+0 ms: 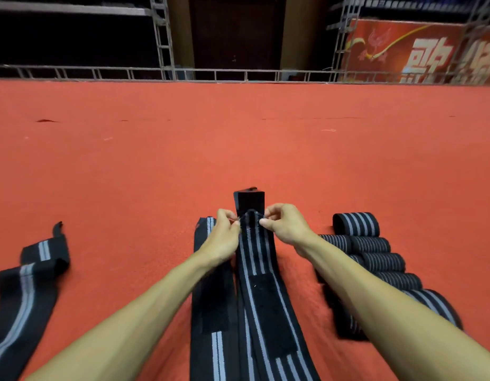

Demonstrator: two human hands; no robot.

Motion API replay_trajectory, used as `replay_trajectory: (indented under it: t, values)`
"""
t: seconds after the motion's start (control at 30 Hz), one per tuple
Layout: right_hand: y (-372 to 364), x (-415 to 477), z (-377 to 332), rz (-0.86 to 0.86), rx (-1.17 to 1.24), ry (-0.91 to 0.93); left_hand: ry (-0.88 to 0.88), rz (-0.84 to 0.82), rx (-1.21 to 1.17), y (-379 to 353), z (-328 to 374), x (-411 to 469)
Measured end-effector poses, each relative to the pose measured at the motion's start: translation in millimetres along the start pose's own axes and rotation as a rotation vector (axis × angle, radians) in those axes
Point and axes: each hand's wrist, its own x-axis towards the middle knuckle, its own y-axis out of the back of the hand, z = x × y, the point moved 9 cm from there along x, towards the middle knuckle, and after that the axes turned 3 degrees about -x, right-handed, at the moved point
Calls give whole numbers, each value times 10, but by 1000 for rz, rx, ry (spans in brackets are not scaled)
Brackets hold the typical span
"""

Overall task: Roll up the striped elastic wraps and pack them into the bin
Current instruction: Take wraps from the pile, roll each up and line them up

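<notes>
- Well left of the centre wrap [254,257], a loose wrap [24,298] lies unrolled.
- Just left of it, a flat wrap [213,298] waits.
- Left hand [224,237] and right hand [286,226] pinch its far end, seemingly starting the roll.
- Right of it, several finished rolls [375,244] cluster; no bin shows.

Red carpet [238,138] w/ striped wraps [260,298], rolls [375,259]

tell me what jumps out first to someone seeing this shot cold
The eye goes first to the left hand and right hand at bottom centre, both pinching the far end of a striped wrap that runs back toward the camera. Next comes the red carpet filling the middle of the view, then the cluster of rolled wraps lying just right of the right forearm.
</notes>
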Motion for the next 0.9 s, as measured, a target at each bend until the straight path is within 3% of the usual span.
replay_trajectory:
  t: [0.13,0.3,0.4,0.53,0.63,0.77,0.9]
  values:
    - [280,-355,-525,10,260,97,-69,65,-351,241,415,-293]
    - [595,-816,-1107,5,346,185,-290,53,-330,434,1142,-818]
    - [709,-1070,-1340,-124,425,158,-362,18,-295,515,1486,-1173]
    - [763,-1476,-1574,-385,454,191,-315,-134,-191,537,1672,-1512]
    - [812,-1784,-1754,-509,471,261,-211,-328,-344,518,1787,-1771]
    - [922,-1908,-2039,-517,569,378,-208,-506,-616,649,2051,-1973]
    - [852,-1730,-2066,-471,576,387,-191,-369,-728,720,1960,-1801]
